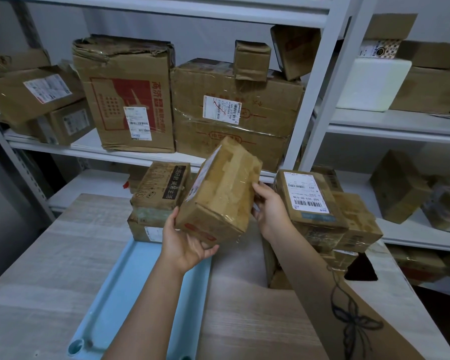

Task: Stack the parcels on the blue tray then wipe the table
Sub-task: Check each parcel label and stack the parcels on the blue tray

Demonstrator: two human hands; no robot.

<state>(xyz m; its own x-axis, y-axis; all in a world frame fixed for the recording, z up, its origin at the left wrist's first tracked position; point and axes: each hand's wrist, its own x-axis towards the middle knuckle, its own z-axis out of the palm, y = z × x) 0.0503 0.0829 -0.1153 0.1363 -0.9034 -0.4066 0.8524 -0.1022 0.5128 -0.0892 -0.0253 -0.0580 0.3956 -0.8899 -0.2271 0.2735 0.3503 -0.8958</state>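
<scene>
A taped brown cardboard parcel (220,193) is held tilted in the air above the far end of the light blue tray (130,287). My left hand (185,245) grips its lower near corner from below. My right hand (269,209) holds its right side, with the thumb on the upper edge. Two parcels (156,201) are stacked at the tray's far end, the upper one bearing a black label. To the right, on the table, stands a pile of parcels (322,214), topped by one with a white barcode label.
The wooden table (50,268) fills the foreground. A black triangular thing (361,268) lies at its right edge. White metal shelving (320,105) behind and to the right holds several large cardboard boxes and a white foam box (372,84).
</scene>
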